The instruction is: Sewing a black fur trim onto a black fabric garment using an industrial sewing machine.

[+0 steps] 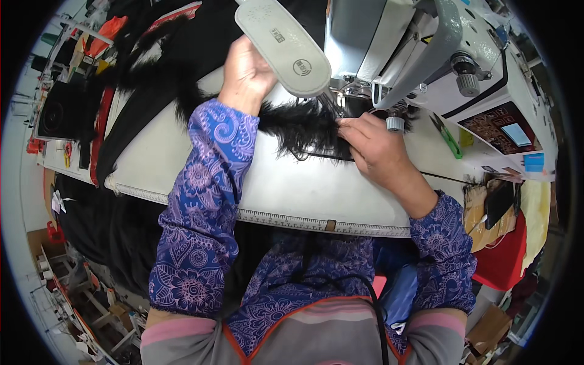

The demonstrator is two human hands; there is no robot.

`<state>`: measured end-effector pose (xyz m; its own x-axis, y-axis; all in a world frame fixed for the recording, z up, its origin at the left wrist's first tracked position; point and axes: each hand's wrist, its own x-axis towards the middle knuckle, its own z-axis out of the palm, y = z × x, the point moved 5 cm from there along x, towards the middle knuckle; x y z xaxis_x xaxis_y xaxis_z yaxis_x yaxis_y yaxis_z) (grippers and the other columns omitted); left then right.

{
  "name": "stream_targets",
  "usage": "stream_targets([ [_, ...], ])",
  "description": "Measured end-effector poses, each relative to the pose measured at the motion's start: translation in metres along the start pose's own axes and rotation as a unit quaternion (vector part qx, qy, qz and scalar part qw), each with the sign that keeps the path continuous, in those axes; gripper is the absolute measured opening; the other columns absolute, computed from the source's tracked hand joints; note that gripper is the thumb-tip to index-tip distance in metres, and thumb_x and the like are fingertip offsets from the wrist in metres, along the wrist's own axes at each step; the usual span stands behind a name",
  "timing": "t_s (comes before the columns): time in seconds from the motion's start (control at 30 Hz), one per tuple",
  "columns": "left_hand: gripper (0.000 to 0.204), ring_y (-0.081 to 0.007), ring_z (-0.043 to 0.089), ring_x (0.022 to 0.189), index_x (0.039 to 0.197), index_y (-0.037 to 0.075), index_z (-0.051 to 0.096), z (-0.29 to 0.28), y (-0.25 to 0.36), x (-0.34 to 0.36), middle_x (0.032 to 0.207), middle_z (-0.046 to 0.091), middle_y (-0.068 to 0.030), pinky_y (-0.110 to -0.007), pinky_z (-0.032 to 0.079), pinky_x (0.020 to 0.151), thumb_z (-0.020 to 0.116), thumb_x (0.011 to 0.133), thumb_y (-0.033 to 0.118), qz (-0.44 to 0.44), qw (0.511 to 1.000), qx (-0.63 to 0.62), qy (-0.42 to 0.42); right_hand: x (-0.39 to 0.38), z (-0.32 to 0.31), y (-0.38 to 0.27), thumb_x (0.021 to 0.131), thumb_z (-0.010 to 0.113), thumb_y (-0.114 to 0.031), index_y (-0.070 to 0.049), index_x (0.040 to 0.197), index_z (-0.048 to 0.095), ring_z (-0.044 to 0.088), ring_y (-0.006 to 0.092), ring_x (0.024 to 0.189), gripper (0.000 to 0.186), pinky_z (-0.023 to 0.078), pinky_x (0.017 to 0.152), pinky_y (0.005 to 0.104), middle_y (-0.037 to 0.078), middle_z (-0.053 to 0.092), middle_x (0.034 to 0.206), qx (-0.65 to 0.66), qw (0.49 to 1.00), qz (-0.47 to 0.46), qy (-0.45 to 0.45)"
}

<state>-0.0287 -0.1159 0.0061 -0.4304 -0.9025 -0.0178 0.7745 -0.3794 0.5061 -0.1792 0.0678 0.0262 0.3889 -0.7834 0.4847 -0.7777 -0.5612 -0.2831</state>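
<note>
A strip of black feathery trim (298, 125) runs across the white sewing table (292, 188) toward the needle area of a sewing machine (365, 91). My right hand (380, 146) is closed on the trim just in front of the machine's foot, thumb and fingers pressed together. On the left, my left hand (248, 73) is raised beside the trim. A pale oval lamp head (289, 52) covers most of its fingers, so what they hold is hidden. More black fluffy trim and dark cloth (210, 39) stretch away to the far left.
Green-handled thread snips (449, 139) lie right of the machine's foot. A control panel (505, 131) sits on the machine body. A measuring tape strip (292, 220) follows the table's front edge. A dark phone-like object (499, 202) and red cloth (505, 258) are at the right.
</note>
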Motion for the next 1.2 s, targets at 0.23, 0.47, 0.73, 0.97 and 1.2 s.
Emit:
stream_targets([
  [0.23, 0.019, -0.0157, 0.059, 0.082, 0.096, -0.004, 0.065, -0.008, 0.037, -0.083, 0.107, 0.061, -0.0113, -0.028, 0.049, 0.076, 0.050, 0.084, -0.004, 0.117, 0.894, 0.411, 0.137, -0.008, -0.004, -0.004, 0.065, 0.069, 0.001, -0.003, 0.089, 0.066, 0.062, 0.0240, 0.080, 0.024, 0.052, 0.066, 0.0331, 0.008, 0.066, 0.097, -0.019, 1.000, -0.007, -0.015],
  [0.47, 0.027, -0.0336, 0.057, 0.106, 0.100, 0.002, 0.065, 0.038, 0.021, -0.058, 0.108, 0.062, -0.0164, -0.039, 0.048, 0.088, 0.064, 0.073, -0.001, 0.398, 0.480, 0.760, -0.184, -0.003, -0.001, -0.011, 0.063, 0.070, 0.002, -0.002, 0.085, 0.065, 0.061, 0.0259, 0.082, 0.023, 0.051, 0.087, 0.0430, 0.010, 0.065, 0.093, -0.005, 0.997, -0.072, -0.013],
  [0.73, 0.039, -0.0293, 0.049, 0.125, 0.122, 0.011, 0.060, 0.020, -0.009, 0.036, 0.132, 0.055, -0.0113, -0.041, 0.041, 0.103, 0.064, 0.083, 0.017, 0.317, 0.345, 0.801, -0.374, -0.005, -0.005, -0.004, 0.063, 0.070, 0.002, -0.003, 0.086, 0.066, 0.061, 0.0266, 0.084, 0.024, 0.051, 0.086, 0.0411, 0.009, 0.066, 0.095, -0.001, 0.999, -0.035, 0.002],
  [0.97, 0.035, -0.0332, 0.063, 0.098, 0.103, 0.003, 0.065, -0.007, 0.055, -0.046, 0.103, 0.066, -0.0121, -0.042, 0.051, 0.085, 0.062, 0.069, 0.000, 0.294, 0.313, 0.874, -0.227, -0.008, -0.007, 0.001, 0.065, 0.070, 0.001, -0.002, 0.088, 0.067, 0.061, 0.0265, 0.088, 0.024, 0.052, 0.082, 0.0384, 0.010, 0.066, 0.099, -0.010, 1.000, 0.001, -0.020],
  [1.2, 0.034, -0.0278, 0.063, 0.104, 0.104, 0.003, 0.065, 0.044, -0.006, -0.105, 0.108, 0.065, -0.0116, -0.038, 0.049, 0.094, 0.067, 0.071, -0.002, 0.326, 0.382, 0.763, -0.406, -0.005, -0.001, -0.009, 0.067, 0.069, 0.000, -0.003, 0.089, 0.066, 0.062, 0.0284, 0.093, 0.022, 0.052, 0.088, 0.0392, 0.010, 0.066, 0.100, -0.005, 0.996, -0.068, -0.054],
])
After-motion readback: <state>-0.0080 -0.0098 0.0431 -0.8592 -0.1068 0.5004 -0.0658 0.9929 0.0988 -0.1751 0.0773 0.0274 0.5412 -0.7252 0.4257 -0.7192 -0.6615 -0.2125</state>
